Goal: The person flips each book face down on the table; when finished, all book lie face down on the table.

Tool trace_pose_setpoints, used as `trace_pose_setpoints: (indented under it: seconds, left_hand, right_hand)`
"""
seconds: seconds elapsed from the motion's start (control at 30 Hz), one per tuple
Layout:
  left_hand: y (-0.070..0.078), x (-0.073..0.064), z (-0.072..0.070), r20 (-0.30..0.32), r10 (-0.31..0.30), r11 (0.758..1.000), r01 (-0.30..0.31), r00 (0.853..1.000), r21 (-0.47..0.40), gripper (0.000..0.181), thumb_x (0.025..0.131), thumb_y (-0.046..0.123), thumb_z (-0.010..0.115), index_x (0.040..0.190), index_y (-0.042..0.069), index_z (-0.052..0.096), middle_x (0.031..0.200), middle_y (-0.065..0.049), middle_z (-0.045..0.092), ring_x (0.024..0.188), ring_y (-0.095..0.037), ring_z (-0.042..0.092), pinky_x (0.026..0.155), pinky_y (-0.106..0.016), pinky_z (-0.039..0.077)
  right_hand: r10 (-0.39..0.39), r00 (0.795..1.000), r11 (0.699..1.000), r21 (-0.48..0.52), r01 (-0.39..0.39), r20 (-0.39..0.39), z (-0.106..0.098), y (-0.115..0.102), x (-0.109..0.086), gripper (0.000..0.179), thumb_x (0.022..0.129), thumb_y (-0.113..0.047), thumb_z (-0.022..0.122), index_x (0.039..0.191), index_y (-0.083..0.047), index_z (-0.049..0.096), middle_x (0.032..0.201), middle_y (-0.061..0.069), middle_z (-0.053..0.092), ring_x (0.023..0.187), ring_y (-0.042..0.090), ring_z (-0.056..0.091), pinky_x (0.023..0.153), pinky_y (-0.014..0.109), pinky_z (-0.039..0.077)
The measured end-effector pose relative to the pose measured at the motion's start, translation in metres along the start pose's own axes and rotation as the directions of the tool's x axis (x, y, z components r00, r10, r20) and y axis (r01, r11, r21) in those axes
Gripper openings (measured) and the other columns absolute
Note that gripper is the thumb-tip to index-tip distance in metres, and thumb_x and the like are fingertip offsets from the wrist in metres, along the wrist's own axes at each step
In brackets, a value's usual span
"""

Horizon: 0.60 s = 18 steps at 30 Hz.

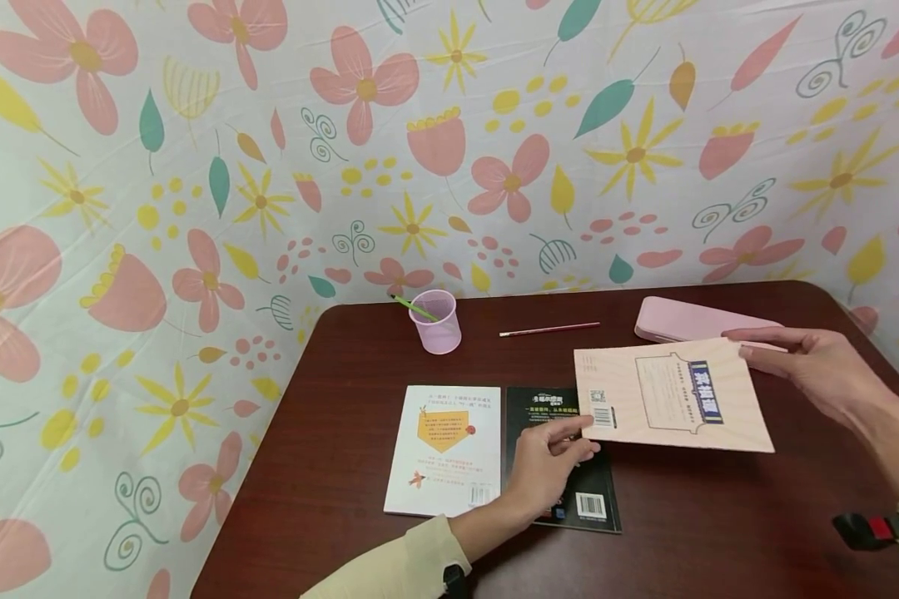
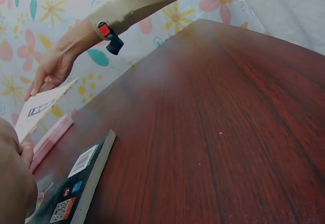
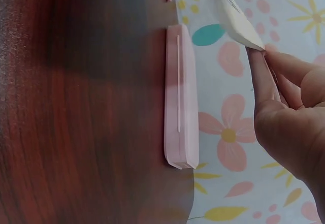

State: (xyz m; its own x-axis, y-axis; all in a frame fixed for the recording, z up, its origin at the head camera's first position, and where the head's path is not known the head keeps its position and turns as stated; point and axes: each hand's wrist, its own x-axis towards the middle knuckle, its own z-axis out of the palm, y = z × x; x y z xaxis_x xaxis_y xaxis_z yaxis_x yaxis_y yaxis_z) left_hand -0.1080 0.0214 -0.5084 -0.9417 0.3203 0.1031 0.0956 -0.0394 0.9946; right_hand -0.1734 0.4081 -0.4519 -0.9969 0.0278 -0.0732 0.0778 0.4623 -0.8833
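A pale cream book (image 1: 663, 399), with a blue title label and a barcode, is held up over the right part of the table. My right hand (image 1: 817, 374) pinches its upper right corner between thumb and fingers; the right wrist view shows this hand (image 3: 289, 102) gripping the book's edge (image 3: 241, 28). At the lower left corner, my left hand (image 1: 543, 466) has its fingertips on the book by the barcode, thumb close below. Under the left hand lies a black book (image 1: 599, 491), partly covered by hand and cream book. Left of it lies a white book (image 1: 449, 449) with an orange panel.
A pink pencil case (image 1: 700, 318) lies at the back right, partly behind the cream book. A thin red pencil (image 1: 550, 329) lies at the back middle. Left of it stands a lilac mesh cup (image 1: 440, 329) holding a green pencil (image 1: 419, 310). A flowered cloth (image 1: 389, 166) hangs behind the table.
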Motion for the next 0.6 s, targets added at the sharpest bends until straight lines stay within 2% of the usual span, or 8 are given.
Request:
trace_pose_setpoints:
  seconds: [0.1, 0.17, 0.37, 0.53, 0.6]
  left_hand:
    - [-0.002, 0.0, 0.0, -0.015, -0.023, 1.0, 0.023, 1.0, 0.017, 0.033, 0.101, 0.001, 0.071, 0.133, 0.009, 0.074, 0.114, -0.003, 0.079, 0.099, -0.02, 0.078, 0.085, -0.031, 0.063]
    - [-0.004, 0.001, -0.001, -0.026, -0.031, 0.999, 0.032, 0.999, 0.026, 0.034, 0.102, 0.003, 0.071, 0.135, 0.009, 0.072, 0.112, -0.003, 0.08, 0.099, -0.022, 0.078, 0.085, -0.03, 0.063]
    - [-0.011, 0.002, -0.004, -0.039, -0.063, 0.997, 0.065, 0.997, 0.035, 0.046, 0.102, 0.004, 0.071, 0.146, 0.007, 0.061, 0.115, -0.003, 0.079, 0.098, -0.021, 0.078, 0.082, -0.024, 0.061]
    - [-0.013, 0.001, -0.004, -0.037, -0.064, 0.992, 0.067, 0.997, 0.108, 0.042, 0.097, 0.003, 0.077, 0.137, 0.013, 0.071, 0.12, 0.003, 0.077, 0.098, -0.008, 0.075, 0.08, -0.021, 0.06]
    - [-0.012, 0.0, -0.004, -0.042, -0.077, 0.989, 0.082, 0.996, 0.125, 0.043, 0.095, 0.003, 0.079, 0.136, 0.016, 0.073, 0.117, 0.004, 0.077, 0.095, -0.005, 0.075, 0.076, -0.019, 0.058]
  right_hand:
    - [0.024, 0.999, 0.995, -0.094, -0.025, -0.022, 0.004, 0.001, 0.001, 0.057, 0.1, -0.05, 0.072, 0.143, -0.012, 0.069, 0.107, -0.034, 0.066, 0.104, -0.009, 0.051, 0.075, 0.017, 0.045]
    - [0.029, 0.999, 0.991, -0.132, -0.033, -0.027, 0.006, 0.002, 0.001, 0.062, 0.099, -0.054, 0.071, 0.143, -0.01, 0.068, 0.107, -0.035, 0.063, 0.106, -0.005, 0.048, 0.075, 0.019, 0.043]
    - [0.015, 1.0, 0.992, -0.129, -0.018, -0.023, 0.01, 0.006, 0.0, 0.06, 0.099, -0.05, 0.074, 0.14, -0.006, 0.069, 0.106, -0.03, 0.069, 0.105, -0.007, 0.049, 0.075, 0.017, 0.041]
    - [0.007, 1.0, 0.995, -0.101, -0.006, 0.011, 0.011, 0.009, 0.001, 0.057, 0.099, -0.046, 0.075, 0.139, -0.006, 0.07, 0.108, -0.025, 0.072, 0.103, -0.01, 0.051, 0.076, 0.014, 0.041]
    - [0.014, 1.0, 0.996, -0.092, -0.011, 0.027, 0.011, 0.01, 0.002, 0.056, 0.099, -0.046, 0.075, 0.138, -0.006, 0.07, 0.109, -0.024, 0.073, 0.102, -0.011, 0.052, 0.076, 0.014, 0.042]
